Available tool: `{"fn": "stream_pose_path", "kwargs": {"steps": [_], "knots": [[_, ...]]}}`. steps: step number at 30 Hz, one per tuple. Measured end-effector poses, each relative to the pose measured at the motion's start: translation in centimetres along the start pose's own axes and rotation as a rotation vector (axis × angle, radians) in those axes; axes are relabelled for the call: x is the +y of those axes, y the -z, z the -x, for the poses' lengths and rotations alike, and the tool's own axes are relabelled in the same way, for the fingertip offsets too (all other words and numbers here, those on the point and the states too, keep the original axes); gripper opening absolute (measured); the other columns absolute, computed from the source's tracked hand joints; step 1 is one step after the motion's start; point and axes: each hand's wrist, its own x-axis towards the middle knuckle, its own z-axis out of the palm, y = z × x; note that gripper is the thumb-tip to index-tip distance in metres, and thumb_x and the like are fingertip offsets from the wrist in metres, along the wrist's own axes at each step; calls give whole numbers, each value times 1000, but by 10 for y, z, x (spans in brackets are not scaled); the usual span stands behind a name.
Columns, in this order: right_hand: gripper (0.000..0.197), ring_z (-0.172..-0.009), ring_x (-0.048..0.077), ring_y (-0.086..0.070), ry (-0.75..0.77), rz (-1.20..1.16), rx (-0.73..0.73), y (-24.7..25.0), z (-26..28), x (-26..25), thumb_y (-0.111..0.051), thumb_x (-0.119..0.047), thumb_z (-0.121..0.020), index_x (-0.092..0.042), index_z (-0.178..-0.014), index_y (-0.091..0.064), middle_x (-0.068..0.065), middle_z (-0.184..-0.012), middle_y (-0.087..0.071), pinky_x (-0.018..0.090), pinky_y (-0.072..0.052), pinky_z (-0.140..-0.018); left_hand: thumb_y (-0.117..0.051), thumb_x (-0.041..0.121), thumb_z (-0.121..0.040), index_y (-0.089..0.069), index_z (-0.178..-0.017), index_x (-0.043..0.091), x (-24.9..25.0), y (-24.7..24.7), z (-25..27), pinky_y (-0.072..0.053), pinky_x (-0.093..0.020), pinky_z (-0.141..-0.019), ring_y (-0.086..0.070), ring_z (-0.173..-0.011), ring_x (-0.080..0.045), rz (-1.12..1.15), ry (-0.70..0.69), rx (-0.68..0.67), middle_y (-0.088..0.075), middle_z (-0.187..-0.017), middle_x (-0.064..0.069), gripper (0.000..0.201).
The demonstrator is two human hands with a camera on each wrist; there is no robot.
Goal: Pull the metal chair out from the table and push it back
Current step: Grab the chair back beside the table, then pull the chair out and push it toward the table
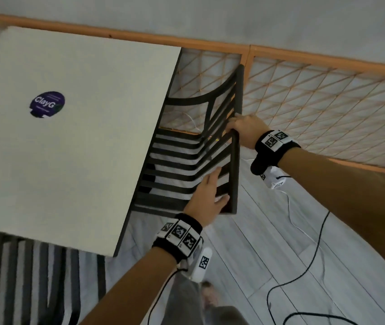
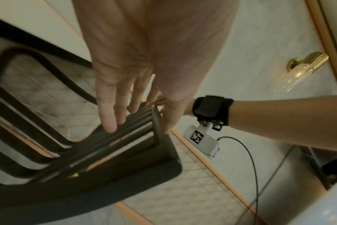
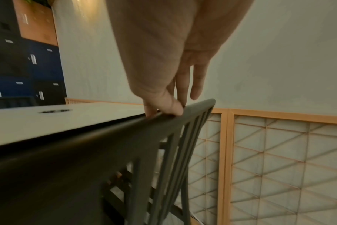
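One white flat-topped table (image 1: pixel 74 127) is sitting left of both hands, with one dark slatted metal chair (image 1: pixel 182 160) tucked partly under it. The left hand (image 1: pixel 206 198) is lying flat, fingers straight, against the backrest slats, and the right hand (image 1: pixel 245 130) is curling over the top rail.

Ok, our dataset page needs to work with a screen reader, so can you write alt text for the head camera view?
Seen from above, a person's right hand grips the top rail of a dark metal slatted chair tucked partly under a white table, while the left hand lies open against the backrest slats. A ClayG sticker sits on the tabletop; a wooden lattice screen stands behind.
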Motion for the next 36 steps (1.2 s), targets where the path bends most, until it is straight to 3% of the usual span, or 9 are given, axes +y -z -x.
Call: {"fn": "stream_pose_path", "kwargs": {"steps": [4,8,10,13,20,26,31,34,36], "knots": [[38,-96,26,-63,-47,-197,-24,15,22,-33,-48,-1,-86,-18,-118,-60,8,-107,-65,39,-54,-81,-60,17,-88,-23,-146,26,-28,28,58,-41,-47,-110,-41,-134,-24,74,60,118,-37,-146,-9,70],[33,-81,17,-59,60,-237,8,30,40,-88,-47,-2,-88,-16,-113,-63,3,-90,-65,29,-45,-73,-48,0,-80,-31,-142,18,-60,63,128,-45,-39,-104,-52,-119,-26,30,109,214,-49,-132,-12,67],[30,-80,18,-61,127,-251,24,34,49,-118,-51,-4,-88,-17,-111,-65,4,-88,-66,31,-49,-76,-42,-10,-78,-32,-140,17,-72,89,168,-43,-32,-100,-51,-119,-26,-31,185,250,-49,-131,-11,68],[25,-81,22,-66,256,-276,87,38,60,-171,-55,-7,-88,-18,-106,-68,8,-90,-70,39,-56,-79,-40,-12,-79,-31,-141,18,-92,132,232,-44,-42,-101,-46,-124,-29,-125,315,290,-42,-139,-10,69],[29,-77,20,-59,475,-182,3,7,89,-355,-50,-7,-84,-25,-101,-68,-4,-86,-59,37,-52,-77,-42,-14,-79,-32,-141,15,-187,192,410,-42,-45,-103,-41,-132,-31,-197,550,342,-41,-144,-11,69],[30,-70,16,-53,631,-235,-82,-32,149,-547,-48,-8,-85,-23,-100,-70,2,-87,-67,34,-49,-70,-49,-12,-77,-41,-133,11,-280,223,558,-45,-41,-99,-52,-119,-33,-262,678,379,-55,-131,-14,61],[25,-73,15,-61,738,-244,-213,-69,197,-675,-51,-12,-87,-22,-101,-69,0,-84,-68,33,-50,-70,-48,-5,-80,-43,-129,17,-354,248,643,-48,-48,-97,-59,-112,-34,-360,734,372,-61,-124,-15,53],[21,-65,5,-56,797,-245,-307,-89,225,-724,-52,-28,-91,-23,-104,-67,-10,-78,-63,27,-49,-69,-48,4,-83,-47,-125,22,-395,263,674,-48,-46,-98,-60,-111,-31,-428,748,360,-64,-120,-12,46],[32,-70,5,-58,798,-212,-379,-100,242,-745,-51,-47,-89,-26,-109,-63,-10,-85,-65,29,-52,-71,-51,7,-82,-51,-122,24,-418,269,687,-45,-43,-101,-58,-115,-28,-498,738,353,-64,-121,-7,44]]}}
